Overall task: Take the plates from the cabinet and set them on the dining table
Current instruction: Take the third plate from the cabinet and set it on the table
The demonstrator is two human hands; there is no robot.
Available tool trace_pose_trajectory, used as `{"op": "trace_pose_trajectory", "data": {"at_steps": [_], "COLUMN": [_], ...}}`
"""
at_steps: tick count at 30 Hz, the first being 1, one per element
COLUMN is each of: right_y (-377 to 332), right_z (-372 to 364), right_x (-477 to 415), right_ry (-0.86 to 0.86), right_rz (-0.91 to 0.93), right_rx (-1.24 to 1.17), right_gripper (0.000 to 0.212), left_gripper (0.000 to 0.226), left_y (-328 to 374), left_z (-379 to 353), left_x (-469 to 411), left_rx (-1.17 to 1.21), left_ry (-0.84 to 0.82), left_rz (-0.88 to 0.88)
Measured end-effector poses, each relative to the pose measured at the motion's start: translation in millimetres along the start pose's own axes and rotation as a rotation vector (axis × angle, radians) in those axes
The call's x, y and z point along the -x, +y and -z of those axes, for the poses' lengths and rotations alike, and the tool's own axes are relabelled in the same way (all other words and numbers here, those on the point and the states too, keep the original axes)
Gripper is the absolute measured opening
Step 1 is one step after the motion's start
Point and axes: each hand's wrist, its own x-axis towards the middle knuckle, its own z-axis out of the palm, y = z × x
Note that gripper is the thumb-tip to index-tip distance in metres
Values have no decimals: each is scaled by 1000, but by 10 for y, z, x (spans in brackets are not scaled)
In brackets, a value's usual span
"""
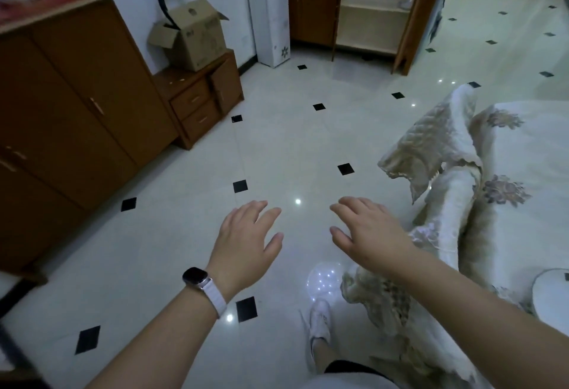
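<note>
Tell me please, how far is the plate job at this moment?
Done: the cabinet stands open, and a white round thing, maybe a plate, lies on the dining table, near its edge. In hand: nothing; the left hand and right hand are open and empty over the floor. Left: a pale item sits on a cabinet shelf, too small to identify; it may need carrying over.

Two hands: one left hand (pixel 246 244), one right hand (pixel 366 231). One watch (pixel 197 279), on the left wrist. One shoe (pixel 320 321). One box (pixel 194 37) sits on one stand (pixel 184 77) with two drawers (pixel 191 99). One white tower (pixel 271 16). One open cabinet (pixel 412 19) holds one shelf (pixel 369 8). One table (pixel 508 142) carries one plate (pixel 551 293) at its near edge.
</note>
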Motion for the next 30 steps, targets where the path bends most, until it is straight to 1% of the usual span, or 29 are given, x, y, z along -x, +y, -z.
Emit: {"op": "trace_pose_trajectory", "data": {"at_steps": [8,13,19,23,30], "right_y": [970,1437,1714,1865,1985], "right_z": [-9,109,158,117,137], "right_x": [-982,-1473,-1790,-1975,-2535], "right_ry": [-19,19,75,69,74], "right_rz": [-89,-119,-167,-211,-271], "right_rx": [-61,-85,-158,-185,-202], "right_gripper": [46,46,45,45,45], "left_gripper": [43,42,43,43,41], "left_y": [82,260,385,391,58], "left_z": [-290,-345,-437,-508,-690], "left_x": [-1600,-2336,-2893,-3243,-3856], "left_rx": [-45,-45,-52,-39,11], "left_ry": [-65,-66,-113,-132,-127], "left_rz": [-83,-150,-214,-242,-267]}}
